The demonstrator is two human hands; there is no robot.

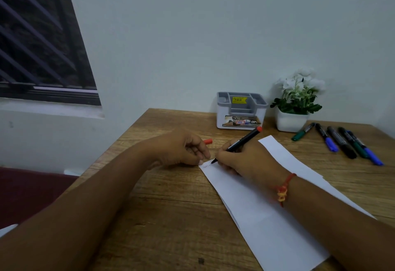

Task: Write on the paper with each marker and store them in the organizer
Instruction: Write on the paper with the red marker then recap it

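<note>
A long white paper point(267, 217) lies slantwise on the wooden table point(171, 217). My right hand point(243, 159) grips a black marker with a red end point(243, 140), its tip touching the paper's top left corner beside a few small marks. My left hand point(181, 148) rests at that corner, its fingers curled round a red cap point(208, 141) that sticks out past the knuckles. The grey and white organizer point(241, 110) stands at the back by the wall, with no marker showing in it. Several capped markers point(342, 142), green, blue and black, lie at the right.
A white pot of white flowers point(295, 104) stands right of the organizer, against the wall. The table's left edge runs diagonally, with a dark red surface point(27, 193) below it. A barred window point(38, 42) is at the upper left.
</note>
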